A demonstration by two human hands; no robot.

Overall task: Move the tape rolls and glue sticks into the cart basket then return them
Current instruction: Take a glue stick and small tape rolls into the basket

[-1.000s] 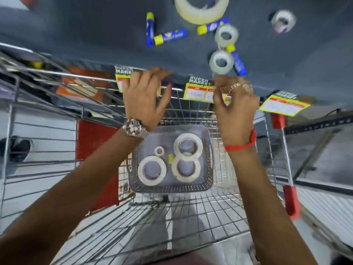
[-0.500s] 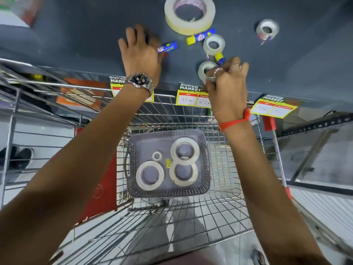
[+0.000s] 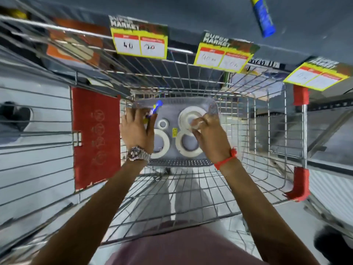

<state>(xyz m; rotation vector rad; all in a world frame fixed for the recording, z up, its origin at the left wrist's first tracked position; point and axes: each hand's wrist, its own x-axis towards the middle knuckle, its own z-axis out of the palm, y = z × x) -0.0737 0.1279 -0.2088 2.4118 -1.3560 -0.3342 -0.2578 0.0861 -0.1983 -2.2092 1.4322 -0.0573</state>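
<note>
A grey plastic basket sits in the wire shopping cart. Several white tape rolls lie in it: a large tape roll, another tape roll behind it, a left tape roll and a tiny roll. My left hand hangs over the basket's left side, shut on a blue and yellow glue stick. My right hand is over the basket's right side, pinching a small clear tape roll. One blue glue stick lies on the dark shelf above.
Yellow price tags hang along the shelf edge beyond the cart's far wall. A red panel covers the cart's left side. Red corner guards mark the cart's right side. A dark shoe is on the floor at left.
Both hands came down from the shelf into the cart, the left carrying a glue stick and the right a small tape roll. The camera tilted down towards the basket.
</note>
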